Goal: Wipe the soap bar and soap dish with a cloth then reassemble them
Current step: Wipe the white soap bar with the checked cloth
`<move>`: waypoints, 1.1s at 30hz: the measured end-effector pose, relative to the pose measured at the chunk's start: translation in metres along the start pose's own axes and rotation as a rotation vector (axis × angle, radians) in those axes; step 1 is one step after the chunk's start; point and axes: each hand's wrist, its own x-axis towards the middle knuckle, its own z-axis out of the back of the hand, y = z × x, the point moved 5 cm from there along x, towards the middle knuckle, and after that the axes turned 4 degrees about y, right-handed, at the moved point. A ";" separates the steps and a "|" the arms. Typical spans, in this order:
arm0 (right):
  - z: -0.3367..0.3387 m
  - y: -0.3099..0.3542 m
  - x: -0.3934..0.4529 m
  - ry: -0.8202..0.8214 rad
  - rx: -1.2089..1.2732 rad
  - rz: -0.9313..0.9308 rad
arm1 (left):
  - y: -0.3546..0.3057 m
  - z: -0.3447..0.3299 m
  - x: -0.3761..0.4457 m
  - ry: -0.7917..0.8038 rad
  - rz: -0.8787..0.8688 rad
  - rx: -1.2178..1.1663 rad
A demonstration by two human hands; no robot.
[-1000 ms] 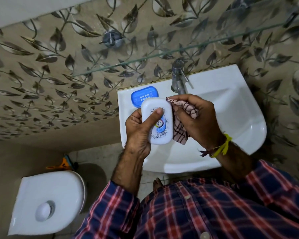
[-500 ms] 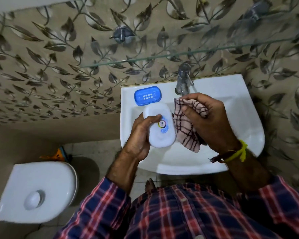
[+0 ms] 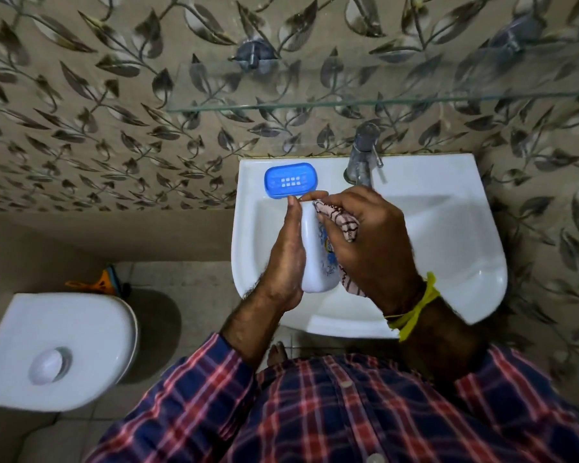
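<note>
While the soap bar is gripped in the left hand over the basin, the cloth, pinched by right-hand fingers, should be drawn lengthwise; the soap dish sits behind on the basin's rim.

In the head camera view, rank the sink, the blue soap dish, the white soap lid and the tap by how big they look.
1. Sink
2. White soap lid, though held nearer the camera and partly covered
3. Blue soap dish, looks close to the lid, so unsure
4. Tap
</note>
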 end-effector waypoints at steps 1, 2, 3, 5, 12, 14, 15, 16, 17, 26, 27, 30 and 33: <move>-0.003 0.001 -0.002 0.012 0.013 0.008 | -0.003 -0.001 0.000 0.004 -0.017 0.014; -0.005 0.002 -0.005 0.040 0.022 0.014 | -0.006 -0.001 -0.002 -0.001 -0.032 0.024; -0.009 0.003 -0.009 0.076 0.020 0.016 | -0.006 -0.001 -0.001 0.012 -0.024 0.014; -0.013 0.003 -0.018 0.123 -0.007 0.003 | -0.006 0.000 -0.002 0.009 -0.015 0.019; -0.005 0.000 -0.017 0.091 0.023 0.031 | -0.004 -0.007 0.001 -0.002 -0.006 0.019; -0.008 0.002 -0.027 0.126 0.035 0.018 | -0.005 -0.009 0.000 0.010 -0.012 0.012; -0.008 0.000 -0.025 0.115 0.033 0.001 | -0.002 -0.007 0.001 0.006 -0.023 0.024; -0.007 -0.003 -0.020 0.089 0.032 -0.008 | -0.001 -0.007 0.002 0.006 -0.033 0.027; -0.005 -0.005 -0.015 0.068 0.035 0.000 | -0.001 -0.006 0.003 -0.007 -0.041 0.034; -0.011 -0.007 -0.027 0.102 0.086 -0.010 | -0.016 -0.001 0.011 -0.035 -0.098 0.012; -0.013 -0.004 -0.030 0.118 0.091 0.014 | -0.017 0.001 0.013 -0.045 -0.102 0.005; -0.016 0.003 -0.039 0.171 0.066 0.050 | -0.024 0.003 0.015 -0.062 -0.143 0.026; -0.014 -0.005 -0.021 0.096 0.076 -0.012 | -0.025 0.002 0.018 -0.050 -0.144 0.016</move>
